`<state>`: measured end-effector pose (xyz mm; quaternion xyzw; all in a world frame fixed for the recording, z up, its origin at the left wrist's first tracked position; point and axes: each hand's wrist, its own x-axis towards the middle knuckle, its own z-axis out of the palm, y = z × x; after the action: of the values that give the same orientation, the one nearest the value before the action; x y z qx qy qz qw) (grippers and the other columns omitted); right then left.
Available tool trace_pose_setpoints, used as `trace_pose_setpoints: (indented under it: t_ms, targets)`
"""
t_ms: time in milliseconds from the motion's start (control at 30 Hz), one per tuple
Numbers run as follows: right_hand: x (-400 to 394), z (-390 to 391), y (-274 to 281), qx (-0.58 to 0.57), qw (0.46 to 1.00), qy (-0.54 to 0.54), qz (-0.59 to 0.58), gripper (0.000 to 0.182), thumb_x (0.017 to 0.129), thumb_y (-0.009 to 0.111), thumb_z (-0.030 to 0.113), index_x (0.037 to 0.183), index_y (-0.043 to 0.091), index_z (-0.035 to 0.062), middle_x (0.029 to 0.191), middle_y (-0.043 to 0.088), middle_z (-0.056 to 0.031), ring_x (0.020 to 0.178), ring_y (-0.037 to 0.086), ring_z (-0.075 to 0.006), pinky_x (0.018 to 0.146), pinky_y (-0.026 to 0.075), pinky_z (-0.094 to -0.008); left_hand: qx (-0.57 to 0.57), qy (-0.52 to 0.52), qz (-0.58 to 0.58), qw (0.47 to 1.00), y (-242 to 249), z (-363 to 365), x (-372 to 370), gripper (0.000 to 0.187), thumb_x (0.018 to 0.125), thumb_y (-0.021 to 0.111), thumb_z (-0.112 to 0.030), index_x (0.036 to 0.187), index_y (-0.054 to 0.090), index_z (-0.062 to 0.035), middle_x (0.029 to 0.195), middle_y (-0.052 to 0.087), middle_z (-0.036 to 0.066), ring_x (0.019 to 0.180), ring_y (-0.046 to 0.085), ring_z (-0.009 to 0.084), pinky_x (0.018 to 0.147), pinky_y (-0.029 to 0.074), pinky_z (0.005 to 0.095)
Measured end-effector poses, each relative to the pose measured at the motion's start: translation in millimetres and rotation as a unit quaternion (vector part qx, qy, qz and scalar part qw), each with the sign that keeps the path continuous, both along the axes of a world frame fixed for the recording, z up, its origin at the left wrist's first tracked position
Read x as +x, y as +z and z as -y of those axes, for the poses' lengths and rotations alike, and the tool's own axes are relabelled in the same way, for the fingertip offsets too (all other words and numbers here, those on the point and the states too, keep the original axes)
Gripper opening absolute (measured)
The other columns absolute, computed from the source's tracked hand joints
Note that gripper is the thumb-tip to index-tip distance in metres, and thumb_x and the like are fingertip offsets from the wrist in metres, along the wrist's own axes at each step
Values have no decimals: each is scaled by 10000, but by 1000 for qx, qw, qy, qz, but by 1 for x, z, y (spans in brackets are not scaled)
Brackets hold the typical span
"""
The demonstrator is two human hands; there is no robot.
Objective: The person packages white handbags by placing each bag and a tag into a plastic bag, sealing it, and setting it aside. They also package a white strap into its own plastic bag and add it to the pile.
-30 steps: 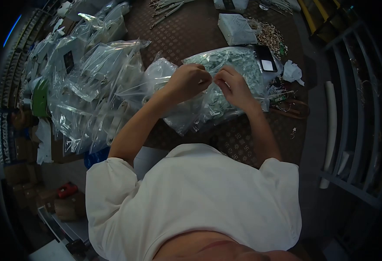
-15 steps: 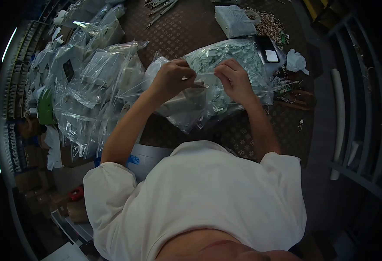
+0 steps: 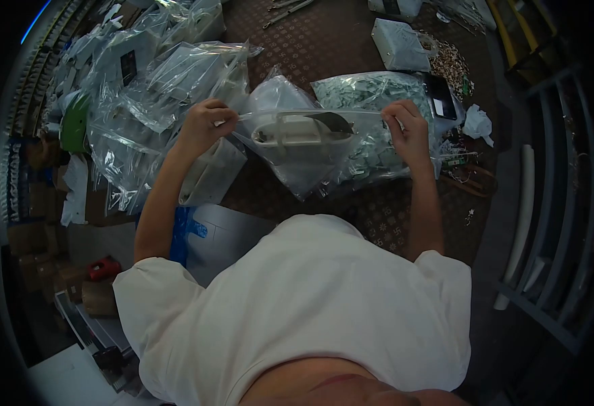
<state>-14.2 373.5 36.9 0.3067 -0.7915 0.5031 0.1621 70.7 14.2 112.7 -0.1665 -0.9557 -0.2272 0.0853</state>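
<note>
A clear plastic bag (image 3: 295,172) hangs between my hands, its top edge pulled into a taut line. My left hand (image 3: 205,126) pinches one corner of that edge, and my right hand (image 3: 408,128) pinches the other. Through the film shows a pale casing (image 3: 305,140) with a long rounded outline and a dark strip along its upper right; its exact kind I cannot make out. Behind the right part of the bag lies a large clear bag full of small pale green pieces (image 3: 371,91).
Several bagged pale units (image 3: 195,71) are piled on the left. Beyond the green-filled bag are a phone-like black device (image 3: 440,95), a white box (image 3: 399,46) and a heap of small coppery parts (image 3: 451,68). Crumpled white paper (image 3: 477,124) lies at right, on the brown patterned tabletop (image 3: 280,40).
My hands have moved apart, left hand leftward and right hand rightward, stretching the bag's top edge between them. The view has shifted slightly, with the pile and tabletop displaced.
</note>
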Motion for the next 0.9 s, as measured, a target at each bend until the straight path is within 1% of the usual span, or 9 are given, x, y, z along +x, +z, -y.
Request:
trace_pose_setpoints:
  t_ms: [133, 200, 333, 400, 433, 500, 633, 700, 900]
  targets:
    - [-2, 2, 5, 12, 999, 34, 10, 22, 786, 575, 4, 808, 569, 4, 805, 549, -83, 713, 555, -192, 582, 435, -265, 14, 47, 28, 998, 2, 15, 10, 101, 692, 663, -73, 788, 663, -40, 766, 603, 71, 686, 581, 220, 612, 480, 299]
    - [-4, 2, 9, 17, 998, 47, 33, 33, 782, 583, 10, 810, 568, 4, 814, 549, -83, 729, 553, -194, 609, 434, -267, -38, -34, 15, 999, 6, 21, 5, 167, 707, 672, -104, 864, 662, -49, 823, 609, 77, 764, 582, 233, 701, 473, 321]
    - [-1, 5, 14, 65, 997, 42, 14, 82, 763, 613, 44, 838, 591, 17, 841, 562, -86, 761, 561, -227, 596, 472, -304, 6, 15, -18, 1000, 14, -28, -7, 257, 716, 680, -106, 966, 640, -63, 906, 606, 86, 858, 574, 236, 726, 465, 321]
    - [6, 14, 29, 48, 998, 27, 1, 119, 752, 632, 65, 856, 595, 19, 837, 561, -90, 769, 565, -232, 634, 467, -325, -18, -55, -16, 998, -1, -39, -24, 298, 731, 675, -137, 1016, 620, -73, 930, 602, 96, 875, 566, 242, 730, 466, 329]
    - [8, 18, 30, 52, 998, 27, -1, 119, 752, 632, 65, 856, 595, 19, 837, 561, -90, 769, 565, -232, 634, 467, -325, -15, -56, -19, 998, -6, -46, -31, 298, 731, 675, -137, 1016, 620, -73, 930, 602, 96, 875, 566, 242, 730, 466, 329]
    - [8, 22, 29, 66, 998, 24, 6, 141, 747, 626, 29, 884, 596, 21, 874, 556, -104, 770, 572, -226, 646, 462, -329, 23, -114, 58, 992, -12, -59, -44, 226, 753, 655, -148, 959, 639, -55, 856, 606, 95, 781, 581, 227, 676, 468, 330]
    - [2, 31, 20, 122, 990, 60, -40, 131, 743, 639, 58, 864, 603, 22, 842, 560, -109, 746, 566, -246, 620, 458, -335, 31, -164, 77, 983, -23, -71, -65, 155, 774, 632, -144, 878, 651, -32, 760, 595, 95, 663, 579, 212, 605, 459, 328]
    - [-1, 39, 14, 153, 982, 83, -68, 112, 736, 649, 78, 825, 605, 25, 775, 563, -97, 723, 557, -259, 601, 452, -331, 73, -179, 43, 980, -22, -77, -66, 122, 778, 618, -129, 802, 648, -13, 686, 572, 93, 587, 566, 209, 561, 447, 323]
    - [-7, 48, 22, 126, 986, 79, -74, 68, 688, 660, 88, 692, 604, 51, 668, 564, -57, 675, 539, -244, 596, 451, -347, 60, -194, 25, 979, -15, -73, -60, 101, 761, 618, -105, 799, 630, -12, 704, 569, 90, 605, 564, 209, 549, 446, 307]
